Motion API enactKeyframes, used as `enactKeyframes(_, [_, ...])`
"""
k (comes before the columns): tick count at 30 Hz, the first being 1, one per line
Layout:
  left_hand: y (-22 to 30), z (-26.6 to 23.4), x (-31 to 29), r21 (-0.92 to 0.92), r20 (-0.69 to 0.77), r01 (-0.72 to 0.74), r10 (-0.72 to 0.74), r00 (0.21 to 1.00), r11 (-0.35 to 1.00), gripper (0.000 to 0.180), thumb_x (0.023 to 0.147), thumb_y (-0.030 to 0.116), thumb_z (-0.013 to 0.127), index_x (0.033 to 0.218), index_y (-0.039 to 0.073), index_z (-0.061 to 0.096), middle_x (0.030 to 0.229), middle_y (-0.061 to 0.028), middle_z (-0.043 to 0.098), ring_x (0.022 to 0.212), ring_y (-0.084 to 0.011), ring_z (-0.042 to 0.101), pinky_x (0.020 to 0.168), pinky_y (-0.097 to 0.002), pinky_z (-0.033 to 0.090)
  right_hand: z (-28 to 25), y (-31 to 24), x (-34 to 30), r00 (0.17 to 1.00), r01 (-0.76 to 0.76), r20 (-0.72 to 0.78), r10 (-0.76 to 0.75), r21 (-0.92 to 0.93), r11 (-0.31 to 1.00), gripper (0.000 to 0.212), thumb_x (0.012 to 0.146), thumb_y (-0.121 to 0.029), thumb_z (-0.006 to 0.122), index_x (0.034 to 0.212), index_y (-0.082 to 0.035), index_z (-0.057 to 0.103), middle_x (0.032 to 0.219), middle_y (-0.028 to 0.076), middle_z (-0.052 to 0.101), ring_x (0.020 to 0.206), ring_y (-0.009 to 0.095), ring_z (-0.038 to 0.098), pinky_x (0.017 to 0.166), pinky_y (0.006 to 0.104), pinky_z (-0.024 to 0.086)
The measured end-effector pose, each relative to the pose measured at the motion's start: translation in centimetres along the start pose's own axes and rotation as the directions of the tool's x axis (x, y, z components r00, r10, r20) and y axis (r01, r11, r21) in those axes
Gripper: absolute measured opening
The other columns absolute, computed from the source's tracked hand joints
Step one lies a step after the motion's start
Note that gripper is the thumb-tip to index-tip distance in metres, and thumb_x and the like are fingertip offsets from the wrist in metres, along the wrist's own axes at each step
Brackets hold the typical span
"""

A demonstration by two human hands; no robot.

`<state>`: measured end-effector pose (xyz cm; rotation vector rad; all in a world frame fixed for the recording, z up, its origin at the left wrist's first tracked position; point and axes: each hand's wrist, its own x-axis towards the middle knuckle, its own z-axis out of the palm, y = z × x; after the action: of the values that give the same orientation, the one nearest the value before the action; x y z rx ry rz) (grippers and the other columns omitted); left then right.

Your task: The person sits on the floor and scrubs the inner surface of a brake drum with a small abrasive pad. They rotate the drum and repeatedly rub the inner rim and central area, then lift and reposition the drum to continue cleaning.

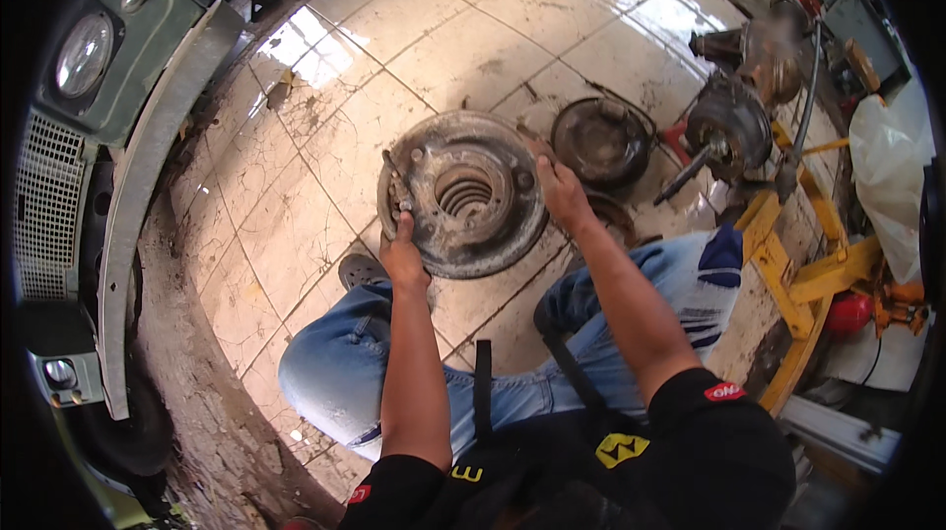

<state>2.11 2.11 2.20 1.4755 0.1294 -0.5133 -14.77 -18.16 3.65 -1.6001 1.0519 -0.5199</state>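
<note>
Before my knees is a round, dirty metal brake backing plate [493, 249], greasy and worn, with a wide central hole. Rings like a coil spring [465, 197] show through that hole; whether they belong to the plate I cannot tell. My left hand [402, 252] grips the plate's left rim, thumb on top near a small fitting [405, 205]. At the right rim, my right hand [564, 193] holds on with its fingers partly hidden behind the edge. Just beyond that hand, a dark round drum-like part [601, 141] lies on the tiled floor [325, 165].
An axle assembly with a dark hub [729, 126] rests to the right, by a yellow metal stand [803, 269]. On the left stands a vehicle front with a pale bumper [148, 195]. A clear plastic sheet [892, 165] hangs at the far right. A red round object [849, 312] sits below it.
</note>
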Motion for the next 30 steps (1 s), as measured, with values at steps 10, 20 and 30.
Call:
enactKeyframes(10, [-0.4, -0.5, 0.1, -0.064, 0.065, -0.031, 0.035, 0.997, 0.997, 0.046, 0.089, 0.022, 0.069, 0.123, -0.006, 0.057, 0.116, -0.0123, 0.062, 0.101, -0.0215, 0.057, 0.09, -0.0349, 0.045, -0.8, 0.0, 1.0, 0.996, -0.082, 0.019, 0.083, -0.046, 0.996, 0.058, 0.096, -0.046, 0.043, 0.12, 0.005, 0.058, 0.118, 0.03, 0.058, 0.114, 0.042, 0.054, 0.096, 0.0417, 0.041])
enactKeyframes(20, [1.5, 0.9, -1.4, 0.027, 0.011, 0.009, -0.01, 1.0, 1.0, 0.056, 0.088, 0.026, 0.069, 0.128, -0.008, 0.051, 0.122, -0.0154, 0.059, 0.107, -0.0258, 0.057, 0.092, -0.037, 0.046, 0.7, 1.6, 0.7, 0.997, -0.017, -0.079, 0.021, 0.048, 0.999, 0.052, 0.098, -0.036, 0.04, 0.122, 0.007, 0.056, 0.118, 0.032, 0.057, 0.112, 0.044, 0.054, 0.096, 0.0407, 0.041])
enactKeyframes(30, [-0.2, -0.3, 0.4, -0.051, 0.016, 0.006, -0.005, 1.0, 0.999, 0.045, 0.089, 0.019, 0.069, 0.124, -0.005, 0.055, 0.117, -0.0109, 0.061, 0.101, -0.021, 0.057, 0.091, -0.0347, 0.044, 0.4, 1.6, 0.4, 0.997, -0.069, 0.043, 0.059, 0.297, 0.952, 0.051, 0.102, -0.037, 0.041, 0.134, 0.002, 0.05, 0.13, 0.011, 0.055, 0.115, 0.018, 0.05, 0.1, 0.0296, 0.037])
